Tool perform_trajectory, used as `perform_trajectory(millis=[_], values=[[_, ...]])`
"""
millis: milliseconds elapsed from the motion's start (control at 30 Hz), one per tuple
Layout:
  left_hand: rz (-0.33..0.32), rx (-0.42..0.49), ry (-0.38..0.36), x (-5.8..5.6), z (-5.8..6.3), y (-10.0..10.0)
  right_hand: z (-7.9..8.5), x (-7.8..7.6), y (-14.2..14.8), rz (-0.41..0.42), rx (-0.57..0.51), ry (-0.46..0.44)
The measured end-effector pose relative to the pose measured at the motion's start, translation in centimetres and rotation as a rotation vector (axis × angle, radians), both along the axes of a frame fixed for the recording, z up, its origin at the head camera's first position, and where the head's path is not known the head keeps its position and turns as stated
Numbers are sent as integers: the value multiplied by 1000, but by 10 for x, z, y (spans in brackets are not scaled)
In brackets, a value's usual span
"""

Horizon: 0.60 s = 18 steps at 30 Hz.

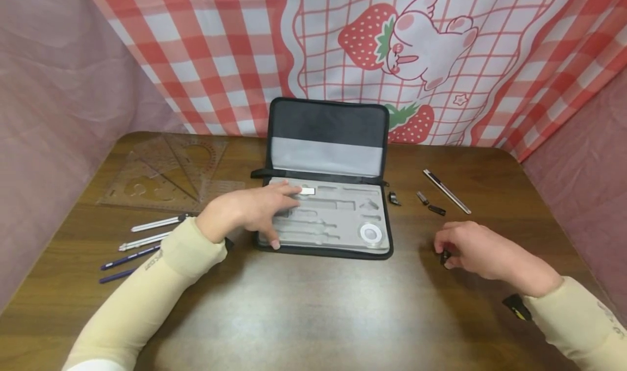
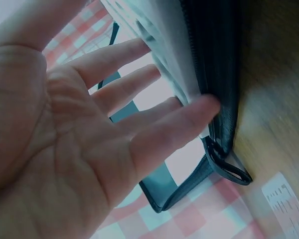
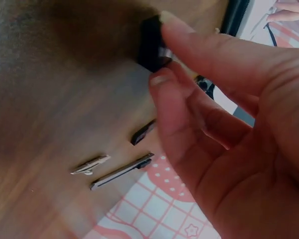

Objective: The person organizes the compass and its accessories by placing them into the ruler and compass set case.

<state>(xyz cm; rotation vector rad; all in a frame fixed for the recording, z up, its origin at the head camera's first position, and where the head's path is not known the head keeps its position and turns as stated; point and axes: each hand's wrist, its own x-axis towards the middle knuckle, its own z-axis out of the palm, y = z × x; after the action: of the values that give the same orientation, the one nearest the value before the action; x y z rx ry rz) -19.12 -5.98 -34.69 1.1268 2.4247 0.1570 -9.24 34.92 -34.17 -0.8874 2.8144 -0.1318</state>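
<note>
An open black zip case (image 1: 328,156) stands mid-table with its lid leaning back against the cloth. Its grey moulded tray (image 1: 350,240) has shaped slots, a white block (image 1: 308,191) and a round white-rimmed disc (image 1: 371,233). Spread over the tray's left part is my left hand (image 1: 252,208), fingers extended and holding nothing, one fingertip at the case's edge in the left wrist view. To the right of the case, my right hand (image 1: 477,248) pinches a small black piece (image 3: 150,45) between thumb and fingertips, close over the table; its exact kind I cannot tell.
Right of the case lie a black clip-like piece (image 1: 394,198), a small metal piece (image 1: 422,198), a short black piece (image 1: 437,210) and a slim silver-and-black tool (image 1: 447,190). On the left are clear set squares (image 1: 147,183), metal compass-like tools (image 1: 157,224) and blue pencils (image 1: 128,259).
</note>
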Motion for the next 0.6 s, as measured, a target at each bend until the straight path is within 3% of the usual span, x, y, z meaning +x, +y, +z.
perform_trajectory(millis=[333, 600], values=[[-7, 37, 12, -1, -5, 1, -7, -7, -9, -70, -37, 32], [-2, 42, 39, -1, -6, 4, -12, -11, -15, -17, -85, 88]])
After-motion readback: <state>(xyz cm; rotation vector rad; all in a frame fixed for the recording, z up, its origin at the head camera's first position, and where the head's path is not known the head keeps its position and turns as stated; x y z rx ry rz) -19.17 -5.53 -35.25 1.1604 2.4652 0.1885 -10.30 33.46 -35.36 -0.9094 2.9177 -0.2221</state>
